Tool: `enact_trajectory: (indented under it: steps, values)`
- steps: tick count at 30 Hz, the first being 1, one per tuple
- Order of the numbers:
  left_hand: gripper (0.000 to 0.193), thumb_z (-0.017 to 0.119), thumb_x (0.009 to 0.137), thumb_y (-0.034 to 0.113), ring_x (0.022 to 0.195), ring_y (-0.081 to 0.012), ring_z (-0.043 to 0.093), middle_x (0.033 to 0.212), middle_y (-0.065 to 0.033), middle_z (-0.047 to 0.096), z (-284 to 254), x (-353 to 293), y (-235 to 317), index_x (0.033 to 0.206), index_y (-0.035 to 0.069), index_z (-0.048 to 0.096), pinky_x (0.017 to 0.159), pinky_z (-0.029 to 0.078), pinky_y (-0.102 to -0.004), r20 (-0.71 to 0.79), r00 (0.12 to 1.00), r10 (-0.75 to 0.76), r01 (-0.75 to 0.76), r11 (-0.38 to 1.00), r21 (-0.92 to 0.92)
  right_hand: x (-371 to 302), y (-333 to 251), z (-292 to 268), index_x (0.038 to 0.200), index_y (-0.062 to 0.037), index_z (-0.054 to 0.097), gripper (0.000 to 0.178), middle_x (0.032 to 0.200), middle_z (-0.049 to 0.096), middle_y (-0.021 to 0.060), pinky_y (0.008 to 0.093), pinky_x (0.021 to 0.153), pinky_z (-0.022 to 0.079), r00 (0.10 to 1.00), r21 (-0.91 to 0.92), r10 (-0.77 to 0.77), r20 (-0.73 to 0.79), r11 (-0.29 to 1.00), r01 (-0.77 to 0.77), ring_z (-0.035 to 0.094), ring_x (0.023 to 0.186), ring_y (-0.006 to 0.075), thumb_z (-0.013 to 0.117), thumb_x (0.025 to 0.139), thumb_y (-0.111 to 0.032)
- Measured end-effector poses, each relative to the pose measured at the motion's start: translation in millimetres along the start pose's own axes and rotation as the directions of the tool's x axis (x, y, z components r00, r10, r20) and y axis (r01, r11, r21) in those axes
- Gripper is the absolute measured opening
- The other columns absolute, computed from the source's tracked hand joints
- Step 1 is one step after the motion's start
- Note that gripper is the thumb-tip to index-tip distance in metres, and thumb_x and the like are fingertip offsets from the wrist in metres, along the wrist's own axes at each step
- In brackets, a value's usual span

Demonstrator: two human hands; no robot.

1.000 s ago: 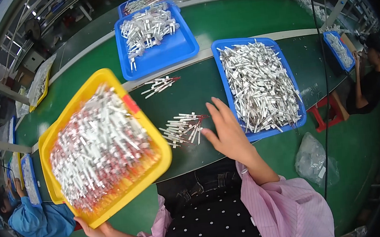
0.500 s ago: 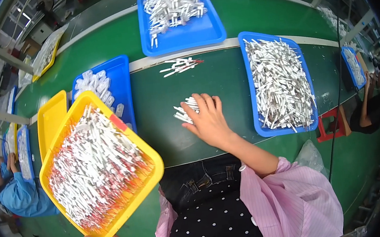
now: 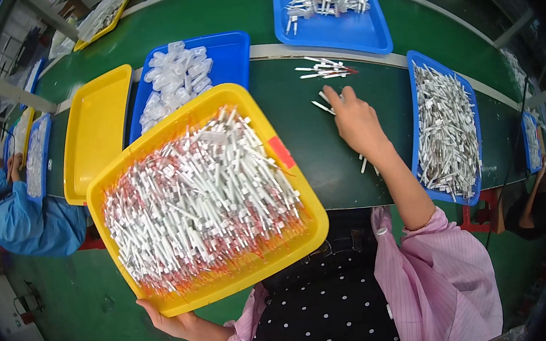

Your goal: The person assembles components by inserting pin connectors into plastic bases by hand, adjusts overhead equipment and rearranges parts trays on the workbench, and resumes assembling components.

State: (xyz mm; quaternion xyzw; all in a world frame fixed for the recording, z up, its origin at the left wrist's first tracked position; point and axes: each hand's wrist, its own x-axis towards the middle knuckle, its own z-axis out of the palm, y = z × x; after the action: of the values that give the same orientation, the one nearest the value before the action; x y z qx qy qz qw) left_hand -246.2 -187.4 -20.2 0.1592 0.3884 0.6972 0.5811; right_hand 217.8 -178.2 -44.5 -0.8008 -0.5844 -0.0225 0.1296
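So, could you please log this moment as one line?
left hand: holding loaded yellow tray | right hand: at white sticks on green table, grasp unclear | nearby: blue tray of translucent pieces

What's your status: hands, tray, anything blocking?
Left hand gripping loaded yellow tray. Right hand at white sticks, grip unclear. Loaded yellow tray partly hides blue tray of translucent pieces.

The left hand's (image 3: 176, 324) fingers lie partly hidden beneath the loaded yellow rectangular plastic tray (image 3: 307, 243), which also covers the near part of a blue rectangular plastic tray (image 3: 230, 52). The right hand (image 3: 358, 121) obscures some slim white sticks (image 3: 321, 106). The upper edge crops the farther blue plastic tray (image 3: 342, 35).
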Motion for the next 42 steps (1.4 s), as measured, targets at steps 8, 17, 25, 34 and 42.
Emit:
enact_trajectory:
  steps: [8,17,25,34,42]
  values:
    - [0.041,0.049,0.093,0.028,0.102,-0.0236,0.055,0.117,-0.0137,0.055,19,5,-5,0.120,-0.003,0.048,0.089,0.044,-0.0392,0.024,0.999,-0.035,0.034,0.999,0.010,28,19,-12,0.119,-0.0050,0.051,0.043,0.070,0.052,0.0183,0.0411,0.062,0.048,0.959,0.401,0.255,-0.120,0.896,-0.188,0.058,0.063,0.0360,0.047,0.077,0.000]
    - [0.043,0.048,0.093,0.028,0.106,-0.0256,0.053,0.121,-0.0150,0.052,17,16,-15,0.123,-0.003,0.046,0.092,0.043,-0.0413,0.057,0.996,-0.075,0.075,0.997,0.008,53,-112,-92,0.124,-0.0033,0.047,0.045,0.089,0.058,0.0113,0.0292,0.059,0.048,0.917,0.686,-0.295,-0.267,0.610,0.396,0.057,0.068,0.0162,0.051,0.080,-0.003]
    - [0.046,0.047,0.093,0.030,0.111,-0.0269,0.050,0.126,-0.0147,0.049,24,21,-22,0.126,-0.001,0.043,0.095,0.040,-0.0433,0.009,0.995,-0.099,0.098,0.994,0.041,12,-85,-111,0.119,-0.0047,0.049,0.052,0.125,0.044,0.0179,0.0425,0.091,0.040,0.890,0.442,-0.420,-0.178,0.774,0.454,0.046,0.112,0.0342,0.067,0.071,-0.010]
    - [0.045,0.048,0.093,0.028,0.112,-0.0276,0.049,0.127,-0.0155,0.047,21,24,-18,0.126,-0.003,0.042,0.096,0.039,-0.0436,-0.005,1.000,-0.013,0.013,1.000,0.016,-47,27,-53,0.128,-0.0154,0.046,0.074,0.141,0.032,0.0085,0.0416,0.099,0.036,0.928,0.232,-0.156,0.339,0.970,0.078,0.032,0.126,0.0356,0.075,0.061,-0.006]
    - [0.045,0.048,0.093,0.028,0.108,-0.0253,0.051,0.124,-0.0144,0.050,19,21,-23,0.125,-0.003,0.044,0.093,0.042,-0.0408,-0.063,0.998,0.031,-0.028,0.999,0.046,-63,29,-43,0.101,-0.0005,0.056,0.032,0.089,0.052,0.0119,0.0377,0.072,0.047,0.988,0.093,-0.100,0.119,0.992,0.089,0.055,0.084,0.0292,0.060,0.070,0.001]
